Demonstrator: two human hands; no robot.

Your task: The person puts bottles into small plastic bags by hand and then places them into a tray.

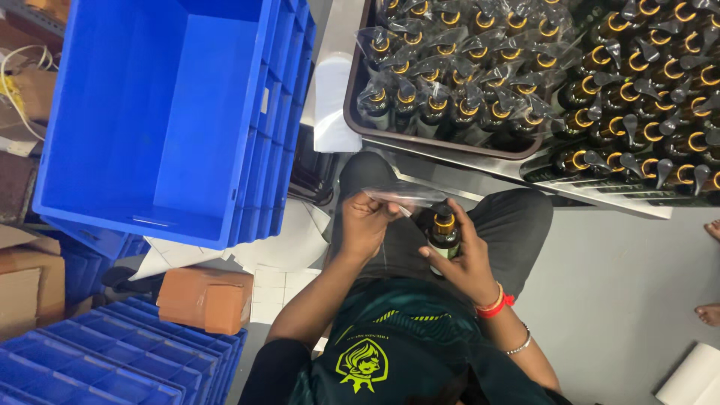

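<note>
Both hands (412,240), bottle (443,236), beside tray (352,112)

The right hand (466,259) hides most of the dark bottle (444,234).

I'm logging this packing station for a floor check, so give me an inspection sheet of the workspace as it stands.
Surface: grey floor, bare patch beside the seated person.
Job's things: dark bottle; clear bag.
Clutter: cardboard box; stacked crates.
Grippers: left hand pinches the bag; right hand grips the bottle.
Cables: pale cord, far left.
Surroundings: blue crate; tray of bagged bottles; unbagged bottles.
</note>
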